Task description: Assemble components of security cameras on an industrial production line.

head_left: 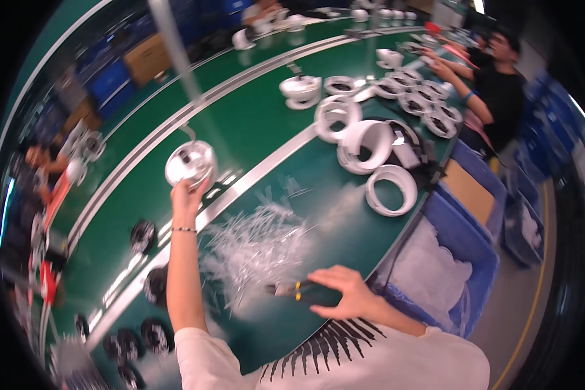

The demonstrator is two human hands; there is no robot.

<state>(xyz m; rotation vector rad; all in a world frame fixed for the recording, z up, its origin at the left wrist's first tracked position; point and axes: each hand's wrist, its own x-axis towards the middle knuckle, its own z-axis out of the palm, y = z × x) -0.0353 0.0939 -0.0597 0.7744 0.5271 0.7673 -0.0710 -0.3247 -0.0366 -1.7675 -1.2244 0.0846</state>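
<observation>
Head view: the left hand (190,194) grips a round, glossy white housing (185,168). The right hand (353,296), fingers loosely curled, holds yellow-and-black metal pliers (297,290) beside wispy clear strips (257,244).

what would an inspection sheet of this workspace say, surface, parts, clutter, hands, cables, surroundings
Surface: green worktop with a pale rail along it
Job's things: round white part, slightly blurred; pliers with yellow on them
Clutter: loose heap of clear strips; white rings at right; black round parts at lower left
Hands: left hand holds the round white part; right hand holds the pliers near the heap
Cables: nothing seen for certain
Surroundings: blue bin with white material; co-worker at upper right
</observation>
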